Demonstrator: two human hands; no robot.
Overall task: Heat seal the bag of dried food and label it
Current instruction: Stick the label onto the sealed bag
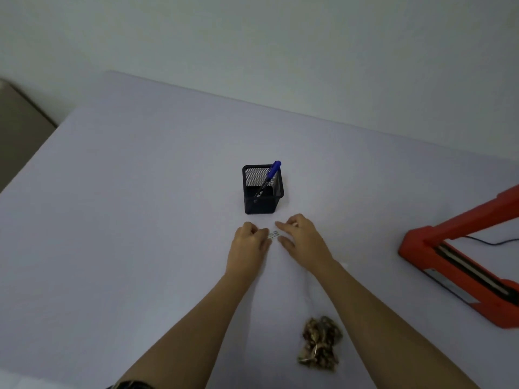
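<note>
A clear bag of brown dried food (pixel 320 343) lies on the table near me, between my forearms. Farther out, a small white label (pixel 273 235) sits between my two hands. My left hand (pixel 250 242) pinches its left end with curled fingers. My right hand (pixel 300 237) touches its right end with thumb and forefinger. The red heat sealer (pixel 460 262) stands at the right with its arm raised, and its sealing strip shows.
A black mesh pen holder (pixel 262 189) with a blue marker (pixel 269 176) stands just beyond my hands. The pale table (pixel 140 206) runs to a wall at the back. A black cable (pixel 491 242) trails behind the sealer.
</note>
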